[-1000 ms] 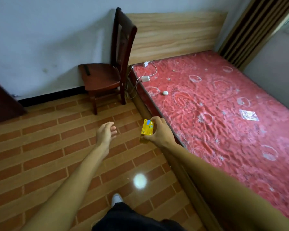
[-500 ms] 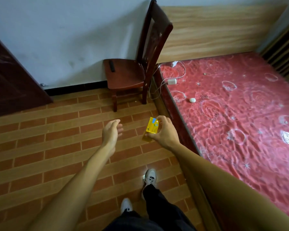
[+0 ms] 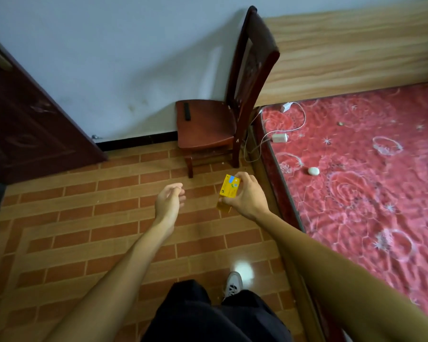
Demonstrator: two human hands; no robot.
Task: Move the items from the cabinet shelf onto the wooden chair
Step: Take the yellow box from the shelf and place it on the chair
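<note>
My right hand (image 3: 248, 196) pinches a small yellow box (image 3: 229, 186) between thumb and fingers, held in the air above the floor just short of the wooden chair (image 3: 208, 124). The chair stands against the white wall beside the bed, its dark red seat facing me. A small black bar-shaped object (image 3: 187, 111) lies on the far left part of the seat. My left hand (image 3: 169, 199) hangs empty to the left of the box, fingers loosely curled. No cabinet shelf is in view.
A bed with a red patterned mattress (image 3: 371, 183) fills the right side; a white charger and cable (image 3: 279, 137) and a small white object (image 3: 313, 171) lie on it. A dark wooden door (image 3: 27, 124) is at the left. The floor is brown tile.
The chair has come closer and larger in view as I walk toward it. My right hand still holds the yellow box; both hands keep about the same pose.
</note>
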